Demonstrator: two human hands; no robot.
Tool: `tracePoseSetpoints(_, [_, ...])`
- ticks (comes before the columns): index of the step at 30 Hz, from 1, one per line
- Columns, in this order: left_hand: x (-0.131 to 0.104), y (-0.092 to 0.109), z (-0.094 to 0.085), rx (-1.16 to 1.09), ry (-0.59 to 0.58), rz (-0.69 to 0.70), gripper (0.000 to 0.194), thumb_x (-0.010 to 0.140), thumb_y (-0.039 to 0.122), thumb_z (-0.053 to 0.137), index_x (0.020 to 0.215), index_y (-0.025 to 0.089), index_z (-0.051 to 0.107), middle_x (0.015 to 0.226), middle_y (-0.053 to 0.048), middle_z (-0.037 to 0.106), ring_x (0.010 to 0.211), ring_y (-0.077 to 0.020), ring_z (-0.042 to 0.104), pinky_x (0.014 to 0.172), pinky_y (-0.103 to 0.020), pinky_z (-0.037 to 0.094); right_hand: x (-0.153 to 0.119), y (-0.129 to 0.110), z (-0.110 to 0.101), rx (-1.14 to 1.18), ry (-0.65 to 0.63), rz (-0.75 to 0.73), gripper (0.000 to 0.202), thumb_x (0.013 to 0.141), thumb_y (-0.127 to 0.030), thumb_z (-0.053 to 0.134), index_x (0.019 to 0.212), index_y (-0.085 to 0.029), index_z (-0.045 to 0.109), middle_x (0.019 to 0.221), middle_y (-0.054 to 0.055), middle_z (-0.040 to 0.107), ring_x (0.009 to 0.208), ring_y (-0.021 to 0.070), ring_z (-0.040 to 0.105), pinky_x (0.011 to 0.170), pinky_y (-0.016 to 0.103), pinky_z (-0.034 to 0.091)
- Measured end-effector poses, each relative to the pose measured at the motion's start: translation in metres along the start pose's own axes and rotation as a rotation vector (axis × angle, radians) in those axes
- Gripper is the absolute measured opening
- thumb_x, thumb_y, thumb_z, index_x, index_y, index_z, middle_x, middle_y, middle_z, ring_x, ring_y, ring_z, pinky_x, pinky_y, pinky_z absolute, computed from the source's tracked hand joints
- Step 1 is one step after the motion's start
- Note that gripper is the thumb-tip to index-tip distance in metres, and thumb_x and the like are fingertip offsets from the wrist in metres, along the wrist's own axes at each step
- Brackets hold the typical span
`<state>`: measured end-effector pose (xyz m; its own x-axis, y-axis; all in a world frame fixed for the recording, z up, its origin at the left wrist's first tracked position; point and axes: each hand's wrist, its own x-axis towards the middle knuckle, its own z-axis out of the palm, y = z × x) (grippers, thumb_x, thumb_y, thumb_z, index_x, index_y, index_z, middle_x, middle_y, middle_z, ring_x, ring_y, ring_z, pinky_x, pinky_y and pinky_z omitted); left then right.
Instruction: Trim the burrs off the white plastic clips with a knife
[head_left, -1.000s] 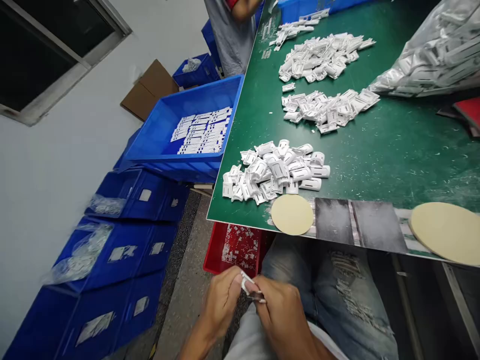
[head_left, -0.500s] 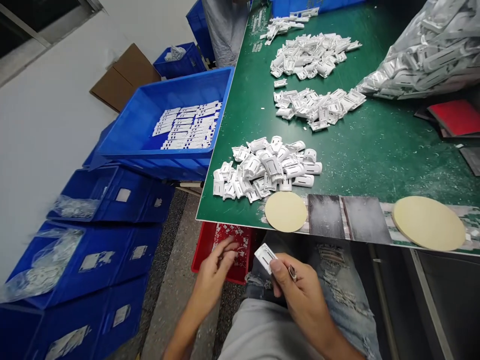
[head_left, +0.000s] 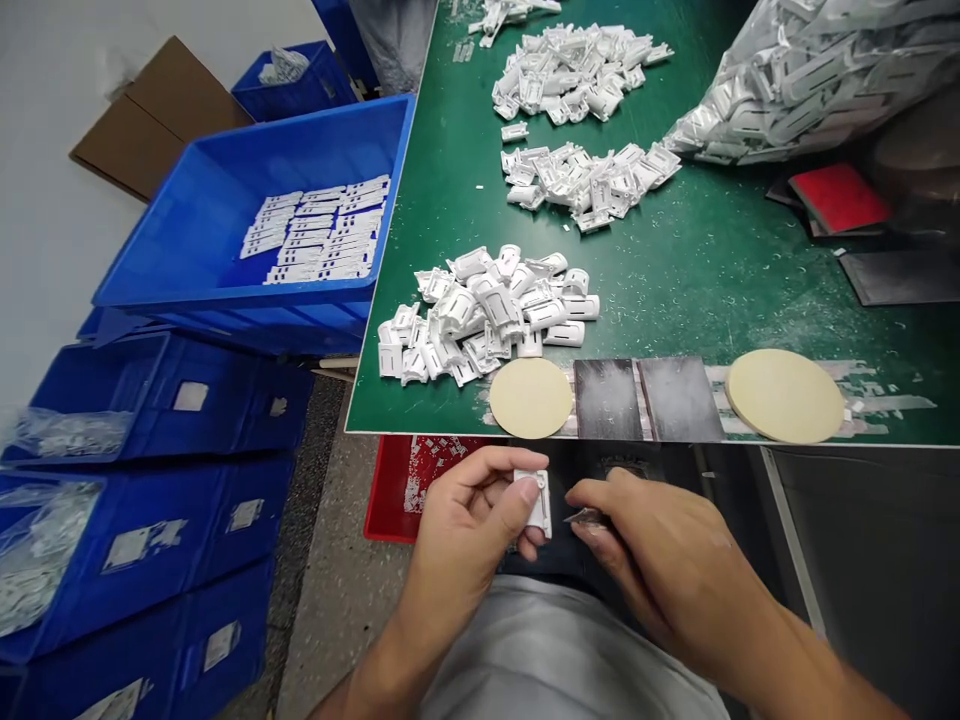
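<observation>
Between the thumb and fingers of my left hand (head_left: pixel 480 520) is a white plastic part (head_left: pixel 541 505), held upright below the table edge. My right hand (head_left: pixel 660 545) is just to its right, closed on a small metal blade (head_left: pixel 585 517) whose tip points at the part without touching it. A heap of similar white parts (head_left: pixel 480 310) lies on the green table (head_left: pixel 675 290) above my hands. Along the front edge sit a round cream disc (head_left: pixel 530 398) and two dark square pads (head_left: pixel 609 400).
A red bin (head_left: pixel 386 500) with white scraps stands below the table corner. Left of the table is a blue crate (head_left: pixel 225 290) with rows of white pieces. Stacked blue bins (head_left: pixel 165 400) fill the lower left. A clear bag of parts (head_left: pixel 817 90) lies at the upper right.
The white part has passed from my right hand to my left hand, which came up from over the red bin. My right hand keeps the blade. The view has shifted right.
</observation>
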<state>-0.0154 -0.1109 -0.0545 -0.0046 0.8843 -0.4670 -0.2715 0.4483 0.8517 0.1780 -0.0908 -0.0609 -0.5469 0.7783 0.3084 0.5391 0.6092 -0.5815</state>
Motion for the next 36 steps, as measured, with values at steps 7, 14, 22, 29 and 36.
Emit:
tracePoseSetpoints(7, [-0.005, 0.011, 0.013, 0.021, 0.038, -0.063, 0.015, 0.081, 0.029, 0.079, 0.09, 0.018, 0.074, 0.063, 0.003, 0.065, 0.047, -0.0074, 0.063, 0.045, -0.014, 0.051, 0.007, 0.0, -0.002, -0.324, 0.06, -0.094, 0.058, 0.098, -0.065, 0.038, 0.063, -0.022, 0.053, 0.054, 0.0, 0.047, 0.049, 0.0145, 0.04, 0.053, 0.034, 0.024])
tracePoseSetpoints(14, [-0.006, 0.018, 0.025, -0.042, 0.141, -0.091, 0.013, 0.075, 0.024, 0.083, 0.082, 0.017, 0.074, 0.055, 0.005, 0.064, 0.043, -0.0054, 0.06, 0.043, -0.011, 0.048, 0.008, 0.003, 0.003, -0.429, 0.15, -0.061, 0.058, 0.101, -0.062, 0.033, 0.06, -0.023, 0.047, 0.053, 0.0, 0.042, 0.051, 0.0168, 0.033, 0.053, 0.034, 0.019])
tracePoseSetpoints(22, [-0.001, 0.007, 0.017, -0.035, 0.075, -0.062, 0.018, 0.077, 0.031, 0.083, 0.085, 0.018, 0.075, 0.056, 0.003, 0.066, 0.043, -0.0069, 0.06, 0.041, -0.012, 0.048, 0.008, 0.005, 0.006, -0.425, 0.181, -0.072, 0.056, 0.102, -0.059, 0.033, 0.06, -0.024, 0.045, 0.053, 0.0, 0.04, 0.052, 0.0188, 0.029, 0.054, 0.036, 0.017])
tracePoseSetpoints(29, [0.003, 0.004, 0.014, -0.069, 0.038, -0.063, 0.018, 0.078, 0.033, 0.083, 0.087, 0.019, 0.075, 0.06, 0.004, 0.066, 0.045, -0.0058, 0.06, 0.041, -0.011, 0.047, 0.005, 0.006, 0.009, -0.403, 0.208, -0.096, 0.052, 0.101, -0.056, 0.041, 0.059, -0.024, 0.043, 0.053, -0.001, 0.039, 0.053, 0.0184, 0.028, 0.055, 0.037, 0.017])
tracePoseSetpoints(36, [0.002, 0.004, 0.014, -0.075, 0.003, -0.095, 0.017, 0.08, 0.033, 0.081, 0.089, 0.02, 0.074, 0.065, 0.003, 0.068, 0.047, -0.0075, 0.064, 0.044, -0.014, 0.05, 0.003, 0.006, 0.012, -0.301, 0.253, -0.097, 0.058, 0.098, -0.061, 0.041, 0.055, -0.022, 0.046, 0.05, -0.001, 0.038, 0.05, 0.0158, 0.03, 0.053, 0.036, 0.018])
